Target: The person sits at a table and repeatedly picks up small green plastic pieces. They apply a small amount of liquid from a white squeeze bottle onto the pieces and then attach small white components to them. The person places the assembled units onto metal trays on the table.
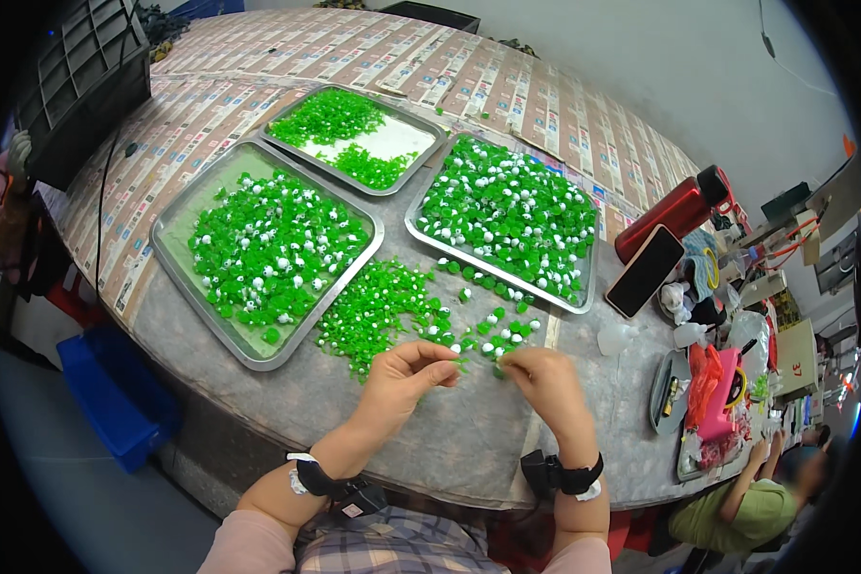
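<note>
Above the near part of the table, my left hand (407,378) is closed in a pinch, and a small green plastic piece (462,364) shows at its fingertips. A short way to the right, my right hand (545,381) pinches too, its fingers pointing down and left; what it holds is too small to make out. Just beyond my fingertips lie loose green pieces with white balls (514,334), scattered on the grey table cover. To the left of these spreads a heap of small bare green pieces (368,311).
Metal trays of green-and-white pieces stand at left (373,244) and right (591,282); a third tray (438,148) behind holds green pieces. A phone (646,271) leans by a red bottle (665,215). A pink basket (722,397) sits right, near another person (746,512). A blue bin (115,402) stands lower left.
</note>
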A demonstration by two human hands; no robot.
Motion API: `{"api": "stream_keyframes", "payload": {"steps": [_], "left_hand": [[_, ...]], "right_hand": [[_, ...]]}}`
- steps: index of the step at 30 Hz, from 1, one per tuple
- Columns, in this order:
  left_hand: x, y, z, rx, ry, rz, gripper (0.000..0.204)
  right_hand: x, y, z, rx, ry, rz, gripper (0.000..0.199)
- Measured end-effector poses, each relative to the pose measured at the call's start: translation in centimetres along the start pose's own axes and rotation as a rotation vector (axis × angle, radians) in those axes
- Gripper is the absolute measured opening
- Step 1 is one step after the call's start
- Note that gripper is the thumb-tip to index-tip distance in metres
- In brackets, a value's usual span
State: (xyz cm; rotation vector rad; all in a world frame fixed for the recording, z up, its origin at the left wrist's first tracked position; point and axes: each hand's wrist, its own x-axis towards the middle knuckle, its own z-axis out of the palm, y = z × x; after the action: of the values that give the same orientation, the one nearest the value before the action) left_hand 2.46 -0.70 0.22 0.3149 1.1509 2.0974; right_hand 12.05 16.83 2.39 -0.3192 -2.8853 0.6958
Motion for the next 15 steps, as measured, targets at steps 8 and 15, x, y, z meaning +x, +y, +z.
{"api": "stream_keyframes", "payload": {"steps": [8, 15], "left_hand": [[-0.1, -0.1, -0.4, 0.021, -0.035, -0.013, 0.010], [-0.2, 0.1, -0.5, -0.070, -0.158, -0.090, 0.010]], "right_hand": [[0.1, -1.2, 0.3, -0.059, -0.129, 0.035, 0.016], [-0.1, -3.0, -0.5, 0.502, -0.015, 0.192, 0.017]]}}
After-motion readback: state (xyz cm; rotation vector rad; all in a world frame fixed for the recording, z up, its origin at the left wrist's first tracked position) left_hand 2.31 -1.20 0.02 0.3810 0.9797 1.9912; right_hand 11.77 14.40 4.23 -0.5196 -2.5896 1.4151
